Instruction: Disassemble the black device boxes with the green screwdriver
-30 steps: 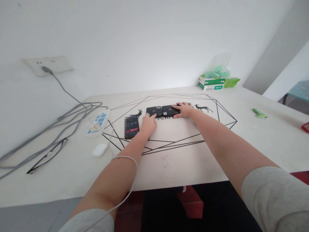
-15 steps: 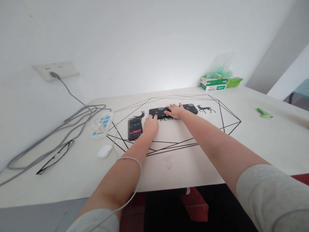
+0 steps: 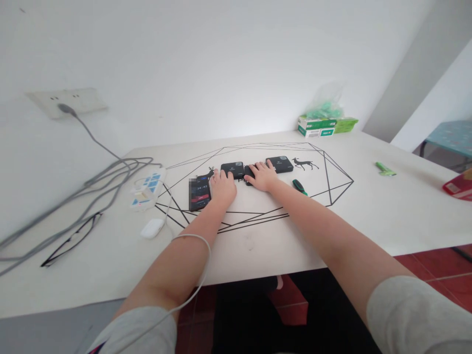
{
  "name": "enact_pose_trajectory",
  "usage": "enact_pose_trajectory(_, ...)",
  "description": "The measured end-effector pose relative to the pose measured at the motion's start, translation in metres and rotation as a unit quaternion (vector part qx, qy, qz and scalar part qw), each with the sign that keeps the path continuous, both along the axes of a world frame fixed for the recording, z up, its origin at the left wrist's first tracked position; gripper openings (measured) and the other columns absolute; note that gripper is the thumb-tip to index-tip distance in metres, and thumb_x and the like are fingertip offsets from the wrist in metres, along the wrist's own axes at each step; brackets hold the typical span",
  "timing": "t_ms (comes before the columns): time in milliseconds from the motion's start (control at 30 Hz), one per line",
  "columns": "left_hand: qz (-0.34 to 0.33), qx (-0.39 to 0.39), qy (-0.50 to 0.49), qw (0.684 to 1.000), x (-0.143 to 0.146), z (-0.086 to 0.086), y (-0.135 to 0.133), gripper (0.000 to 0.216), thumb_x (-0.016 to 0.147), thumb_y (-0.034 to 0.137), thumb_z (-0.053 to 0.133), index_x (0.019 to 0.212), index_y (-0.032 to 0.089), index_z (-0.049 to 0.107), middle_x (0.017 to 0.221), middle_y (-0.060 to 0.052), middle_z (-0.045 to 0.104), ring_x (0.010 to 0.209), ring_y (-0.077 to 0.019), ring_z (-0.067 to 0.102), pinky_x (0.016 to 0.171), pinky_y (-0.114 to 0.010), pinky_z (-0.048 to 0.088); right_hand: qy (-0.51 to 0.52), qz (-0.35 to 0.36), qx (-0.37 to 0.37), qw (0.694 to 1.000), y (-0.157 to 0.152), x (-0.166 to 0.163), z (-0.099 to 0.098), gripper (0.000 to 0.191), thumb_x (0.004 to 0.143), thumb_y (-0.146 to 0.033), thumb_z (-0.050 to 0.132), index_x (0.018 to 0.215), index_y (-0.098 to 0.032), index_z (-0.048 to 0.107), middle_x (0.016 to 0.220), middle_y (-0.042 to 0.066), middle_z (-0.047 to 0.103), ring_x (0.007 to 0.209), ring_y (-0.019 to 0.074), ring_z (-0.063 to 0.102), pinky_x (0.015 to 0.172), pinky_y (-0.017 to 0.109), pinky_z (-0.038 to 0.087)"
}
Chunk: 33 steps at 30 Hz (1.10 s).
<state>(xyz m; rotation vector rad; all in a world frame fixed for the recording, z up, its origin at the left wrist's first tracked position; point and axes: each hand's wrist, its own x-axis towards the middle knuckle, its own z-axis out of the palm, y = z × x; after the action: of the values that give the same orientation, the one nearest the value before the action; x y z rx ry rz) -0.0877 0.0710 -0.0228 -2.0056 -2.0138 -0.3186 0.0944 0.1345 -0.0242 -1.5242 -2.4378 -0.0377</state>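
Both hands are lying flat, fingers spread, gripping nothing, on the white desk. The left hand is touching the leftmost black device; the right hand is covering the middle device. A third device is sitting just right; a lit phone is lying left.

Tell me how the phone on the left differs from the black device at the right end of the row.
The phone shows a lit screen; the right-end black device has a matte top with a small window. The phone is longer and lies lengthwise away from the person, while the device is squarer and lies crosswise. The left hand rests right beside the phone; no hand touches the device. Both are dark and lie flat on the table.
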Motion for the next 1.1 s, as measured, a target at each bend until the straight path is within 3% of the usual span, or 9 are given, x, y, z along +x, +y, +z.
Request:
enact_pose_trajectory(167,-0.005,0.011,0.056,0.998,0.007,0.006,-0.008,0.051,0.097,0.017,0.041,0.144,0.01,0.058,0.162,-0.024,0.044,0.157,-0.0463,0.024,0.122,-0.072,0.016,0.027,0.016,0.0,1.0,-0.045,0.007,-0.002,0.08,0.101,-0.072,0.032,0.154,-0.015,0.051,0.155,0.021,0.054,0.149,0.0358,0.044,0.13,0.055,0.015)
enact_pose_trajectory(300,-0.035,0.002,0.067,0.997,0.013,0.008,-0.019,0.046,0.095,0.017,0.046,0.137,0.01,0.063,0.16,-0.026,0.046,0.156,-0.0468,0.026,0.122,-0.073,0.015,0.044,0.027,-0.053,0.997,-0.064,0.016,0.009,0.082,0.095,-0.08,0.04,0.15,-0.02,0.054,0.152,0.021,0.055,0.146,0.0401,0.044,0.123,0.06,0.029)
enact_pose_trajectory(467,-0.137,-0.026,0.024,0.99,0.025,0.004,-0.028,0.044,0.097,0.019,0.048,0.138,0.012,0.063,0.154,-0.021,0.054,0.148,-0.0414,0.039,0.122,-0.061,0.028,0.066,0.105,-0.129,0.984,-0.059,0.036,0.019,0.098,0.074,-0.081,0.072,0.147,-0.02,0.054,0.147,0.02,0.057,0.141,0.0408,0.05,0.121,0.058,0.035)
enact_pose_trajectory(567,-0.196,-0.055,-0.01,0.979,0.03,0.003,-0.03,0.044,0.099,0.019,0.047,0.14,0.012,0.061,0.148,-0.02,0.058,0.14,-0.0372,0.047,0.115,-0.055,0.039,0.06,0.147,-0.158,0.975,-0.054,0.044,0.02,0.112,0.065,-0.075,0.083,0.156,-0.024,0.044,0.164,0.018,0.042,0.153,0.0425,0.037,0.126,0.065,0.023)
enact_pose_trajectory(667,-0.185,-0.066,-0.05,0.979,0.031,0.002,-0.028,0.041,0.097,0.017,0.048,0.135,0.013,0.062,0.137,-0.02,0.064,0.13,-0.0366,0.054,0.11,-0.054,0.044,0.041,0.158,-0.167,0.972,-0.056,0.044,0.023,0.124,0.059,-0.069,0.088,0.162,-0.026,0.035,0.165,0.018,0.042,0.154,0.0456,0.033,0.125,0.068,0.02)
enact_pose_trajectory(800,-0.189,-0.069,-0.083,0.976,0.027,-0.002,-0.021,0.036,0.093,0.01,0.046,0.124,0.007,0.065,0.122,-0.023,0.069,0.117,-0.0348,0.063,0.105,-0.049,0.049,0.06,0.178,-0.142,0.972,-0.063,0.039,0.027,0.112,0.063,-0.057,0.088,0.158,-0.022,0.041,0.154,0.019,0.052,0.144,0.0426,0.044,0.122,0.065,0.027)
enact_pose_trajectory(900,-0.181,-0.043,-0.174,0.967,0.027,-0.004,-0.016,0.042,0.093,0.008,0.042,0.131,0.006,0.061,0.123,-0.023,0.07,0.118,-0.0337,0.066,0.106,-0.049,0.05,0.115,0.185,-0.149,0.965,-0.059,0.039,0.028,0.109,0.061,-0.05,0.089,0.156,-0.021,0.042,0.153,0.019,0.052,0.143,0.0422,0.044,0.122,0.066,0.027)
enact_pose_trajectory(1000,-0.139,-0.026,-0.321,0.937,0.03,-0.004,-0.015,0.046,0.1,0.018,0.044,0.144,0.007,0.05,0.124,-0.022,0.072,0.118,-0.0338,0.069,0.106,-0.052,0.052,0.279,0.198,-0.198,0.919,-0.05,0.043,0.026,0.114,0.06,-0.042,0.09,0.158,-0.021,0.034,0.156,0.017,0.044,0.148,0.0376,0.038,0.125,0.059,0.028)
enact_pose_trajectory(1100,-0.174,-0.059,-0.449,0.874,0.033,-0.003,-0.018,0.055,0.101,0.034,0.053,0.15,0.013,0.043,0.139,-0.022,0.066,0.126,-0.0333,0.067,0.108,-0.053,0.052,0.474,0.214,-0.283,0.806,-0.043,0.049,0.025,0.117,0.063,-0.035,0.088,0.16,-0.032,0.022,0.15,0.011,0.043,0.141,0.0297,0.047,0.118,0.052,0.043)
